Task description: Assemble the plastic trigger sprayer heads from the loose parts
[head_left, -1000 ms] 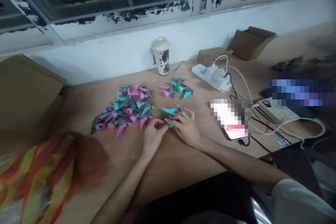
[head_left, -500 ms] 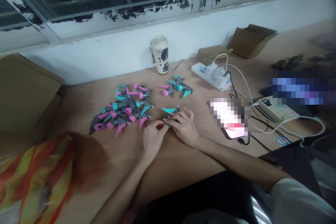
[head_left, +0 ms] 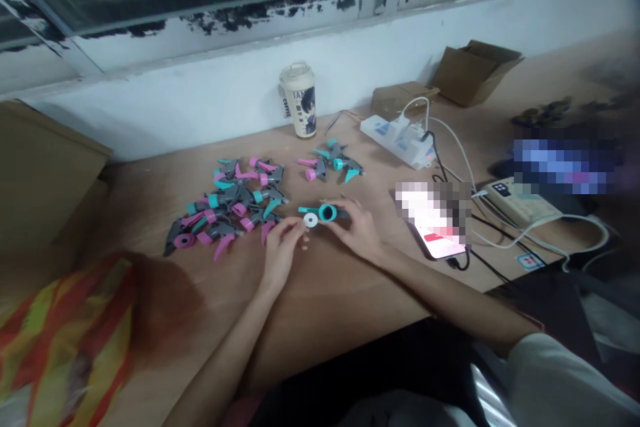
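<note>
- Pinching the white washer (head_left: 311, 220), the left hand (head_left: 281, 243) could drop it if its pinch slips.
- The right hand (head_left: 361, 232) grips the teal spray head (head_left: 321, 211) beside it; a loose hold could let it turn.
- The heaped sprayers (head_left: 235, 196) left of both hands could hide a fallen washer.

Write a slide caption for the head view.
Left hand holds a white ring-shaped disc; right hand, a teal-and-grey plastic spray head.
</note>
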Motion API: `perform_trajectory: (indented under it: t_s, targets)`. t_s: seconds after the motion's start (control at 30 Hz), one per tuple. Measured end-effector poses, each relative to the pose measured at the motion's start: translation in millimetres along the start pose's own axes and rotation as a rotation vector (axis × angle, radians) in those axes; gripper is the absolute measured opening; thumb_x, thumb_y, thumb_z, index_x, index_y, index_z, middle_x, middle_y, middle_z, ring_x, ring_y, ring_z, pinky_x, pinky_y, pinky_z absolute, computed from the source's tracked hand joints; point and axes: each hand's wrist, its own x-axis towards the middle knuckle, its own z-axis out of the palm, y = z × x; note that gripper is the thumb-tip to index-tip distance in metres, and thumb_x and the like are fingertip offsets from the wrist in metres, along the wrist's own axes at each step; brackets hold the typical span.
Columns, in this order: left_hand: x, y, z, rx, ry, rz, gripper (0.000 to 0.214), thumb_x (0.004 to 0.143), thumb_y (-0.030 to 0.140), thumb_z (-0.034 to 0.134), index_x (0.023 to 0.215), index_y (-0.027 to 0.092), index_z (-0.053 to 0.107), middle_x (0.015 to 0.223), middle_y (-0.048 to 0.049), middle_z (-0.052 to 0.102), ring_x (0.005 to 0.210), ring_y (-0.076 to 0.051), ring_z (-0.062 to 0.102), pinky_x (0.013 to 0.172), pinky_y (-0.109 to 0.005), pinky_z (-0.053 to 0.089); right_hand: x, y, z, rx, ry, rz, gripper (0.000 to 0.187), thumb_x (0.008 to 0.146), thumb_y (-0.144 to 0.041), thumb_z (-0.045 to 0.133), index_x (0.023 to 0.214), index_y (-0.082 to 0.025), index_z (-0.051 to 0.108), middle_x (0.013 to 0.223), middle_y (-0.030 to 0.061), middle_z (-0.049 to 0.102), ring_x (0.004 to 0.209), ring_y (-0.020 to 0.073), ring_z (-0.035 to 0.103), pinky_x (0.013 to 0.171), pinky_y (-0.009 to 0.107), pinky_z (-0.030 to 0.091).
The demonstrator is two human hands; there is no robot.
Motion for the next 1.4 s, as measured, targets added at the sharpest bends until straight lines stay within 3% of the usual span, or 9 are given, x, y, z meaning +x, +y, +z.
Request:
perform_trajectory:
  t_s: [0.2, 0.5, 0.63, 0.83, 1.03, 1.4]
  targets:
    - [-6, 6, 4.0, 0.043, -0.058, 0.044, 0.019, 0.073, 0.034, 0.062, 0.069, 0.015, 0.06, 0.057, 0.0029, 0.051, 0.052, -0.009, 0.049, 0.049, -0.019, 0.042, -6, -4, 8, 0.043, -0.096, -0.055, 0.025, 0.08, -0.031, 0.062, 0.102, -0.023, 0.055, 0.101, 0.0023, 0.069, 0.099, 0.0164, 0.063, 0.105, 0.043, 0.034]
    - [-7, -6, 3.5, 0.211, 0.011, 0.139, 0.02, 0.075, 0.036, 0.062, 0.072, 0.019, 0.053, 0.061, 0.004, 0.049, 0.054, -0.01, 0.048, 0.053, -0.021, 0.04, -6, 0, 8, -0.006, -0.151, -0.15, 0.022, 0.082, -0.028, 0.059, 0.103, -0.023, 0.054, 0.108, 0.0035, 0.067, 0.104, 0.0157, 0.06, 0.106, 0.043, 0.029]
    - [-8, -8, 4.7, 0.312, 0.071, 0.274, 0.014, 0.076, 0.031, 0.061, 0.076, 0.019, 0.054, 0.069, 0.0018, 0.051, 0.063, -0.011, 0.05, 0.059, -0.021, 0.042, -6, -1, 7, -0.041, -0.168, -0.158, 0.021, 0.082, -0.024, 0.057, 0.103, -0.023, 0.055, 0.107, 0.0025, 0.067, 0.103, 0.0154, 0.06, 0.106, 0.042, 0.028]
    - [-8, -5, 0.7, 0.465, 0.026, 0.472, 0.008, 0.078, 0.02, 0.059, 0.085, 0.02, 0.061, 0.08, -0.0004, 0.051, 0.07, -0.011, 0.053, 0.058, -0.02, 0.045, -7, -1, 6, -0.074, -0.191, -0.166, 0.024, 0.08, -0.023, 0.059, 0.104, -0.023, 0.055, 0.107, 0.0025, 0.067, 0.103, 0.0158, 0.059, 0.106, 0.041, 0.026]
    - [-8, -1, 1.9, 0.517, -0.016, 0.51, 0.01, 0.075, 0.014, 0.059, 0.083, 0.019, 0.06, 0.08, -0.0005, 0.053, 0.068, -0.011, 0.054, 0.054, -0.018, 0.045, -6, 0, 4, -0.124, -0.201, -0.193, 0.026, 0.08, -0.021, 0.058, 0.106, -0.024, 0.056, 0.107, 0.0018, 0.068, 0.102, 0.0163, 0.059, 0.106, 0.043, 0.022]
    - [-8, -4, -0.2, 0.677, -0.007, 0.475, 0.004, 0.076, 0.02, 0.06, 0.076, 0.019, 0.063, 0.07, 0.0011, 0.054, 0.062, -0.01, 0.053, 0.057, -0.019, 0.044, -10, -2, 2, -0.19, -0.176, -0.232, 0.019, 0.082, -0.02, 0.056, 0.101, -0.023, 0.057, 0.098, 0.0009, 0.07, 0.097, 0.0163, 0.061, 0.104, 0.042, 0.02]
